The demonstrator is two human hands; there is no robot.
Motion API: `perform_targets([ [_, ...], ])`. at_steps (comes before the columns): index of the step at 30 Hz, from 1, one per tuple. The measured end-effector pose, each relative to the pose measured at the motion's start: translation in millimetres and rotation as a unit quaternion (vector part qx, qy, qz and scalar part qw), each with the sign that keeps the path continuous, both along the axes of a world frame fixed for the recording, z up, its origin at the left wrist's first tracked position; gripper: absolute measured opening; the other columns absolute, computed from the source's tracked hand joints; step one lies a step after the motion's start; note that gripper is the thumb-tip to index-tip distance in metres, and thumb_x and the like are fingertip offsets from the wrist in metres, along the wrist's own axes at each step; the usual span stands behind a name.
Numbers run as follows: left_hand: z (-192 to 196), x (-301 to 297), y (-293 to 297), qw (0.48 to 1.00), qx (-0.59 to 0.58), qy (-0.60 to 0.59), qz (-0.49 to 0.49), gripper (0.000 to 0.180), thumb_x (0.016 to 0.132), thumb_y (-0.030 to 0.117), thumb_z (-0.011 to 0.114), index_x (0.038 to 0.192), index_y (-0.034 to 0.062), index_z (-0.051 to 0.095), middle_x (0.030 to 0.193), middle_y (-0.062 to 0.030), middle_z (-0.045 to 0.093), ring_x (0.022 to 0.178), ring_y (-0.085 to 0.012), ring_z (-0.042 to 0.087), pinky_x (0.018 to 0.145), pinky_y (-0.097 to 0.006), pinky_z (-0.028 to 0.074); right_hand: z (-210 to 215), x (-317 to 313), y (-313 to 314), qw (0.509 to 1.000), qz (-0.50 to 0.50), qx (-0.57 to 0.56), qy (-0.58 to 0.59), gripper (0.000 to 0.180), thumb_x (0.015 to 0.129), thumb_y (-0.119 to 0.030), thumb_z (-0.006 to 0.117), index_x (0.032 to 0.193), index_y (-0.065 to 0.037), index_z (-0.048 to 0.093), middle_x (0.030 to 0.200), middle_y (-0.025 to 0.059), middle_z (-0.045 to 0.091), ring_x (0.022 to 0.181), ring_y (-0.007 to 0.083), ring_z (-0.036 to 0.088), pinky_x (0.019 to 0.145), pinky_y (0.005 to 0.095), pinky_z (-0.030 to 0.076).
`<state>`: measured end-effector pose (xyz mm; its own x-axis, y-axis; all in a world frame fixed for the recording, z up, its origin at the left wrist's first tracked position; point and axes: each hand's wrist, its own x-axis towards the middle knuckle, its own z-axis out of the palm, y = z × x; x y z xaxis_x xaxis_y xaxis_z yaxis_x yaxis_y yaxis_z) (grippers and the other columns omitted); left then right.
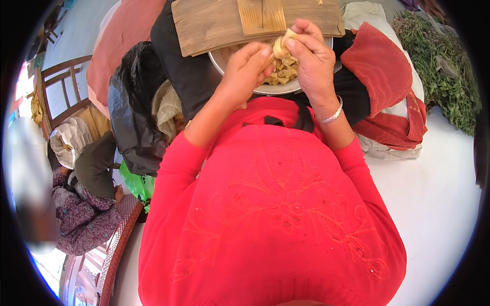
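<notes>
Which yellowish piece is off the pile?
The bent piece held between the left hand and right hand; the other pieces lie in the bowl.

Pale surface [434, 204] — leafy green heap [439, 71].

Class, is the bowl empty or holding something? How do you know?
It holds something: yellowish pieces show inside the bowl. How full, I cannot tell: the wooden board hides part.

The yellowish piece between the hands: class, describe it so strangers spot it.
Find the wooden board up top, then the metal bowl beneath. Between the left hand and right hand is the yellowish piece, held, unlike the loose pieces lying in the bowl.
</notes>
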<state>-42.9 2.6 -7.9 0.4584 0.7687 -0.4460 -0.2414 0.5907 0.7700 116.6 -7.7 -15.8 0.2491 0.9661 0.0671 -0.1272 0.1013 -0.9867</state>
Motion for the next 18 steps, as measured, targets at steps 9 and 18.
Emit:
perform_targets([
  [9,-10,-27,8,0.712,0.577,0.397,-0.050,0.010,0.081,0.008,0.065,0.089,0.0044,0.061,0.077,-0.0106,0.060,0.067,-0.0294,0.060,0.056,-0.033,0.047,24,52,16,0.975,0.044,-0.022,-0.214,0.028,0.090,-0.020,0.061,0.109,0.000,0.062,0.114,0.0095,0.058,0.100,0.0122,0.055,0.084,0.0254,0.045],
  [18,-8,-13,29,0.872,0.411,0.248,-0.095,0.008,0.088,0.011,0.062,0.090,0.0041,0.060,0.074,-0.0022,0.058,0.065,-0.0106,0.053,0.061,-0.027,0.044,30,55,37,0.901,0.360,-0.235,-0.056,0.013,0.087,-0.015,0.062,0.091,-0.002,0.064,0.064,-0.0026,0.054,0.058,0.0042,0.050,0.052,0.0182,0.041],
])
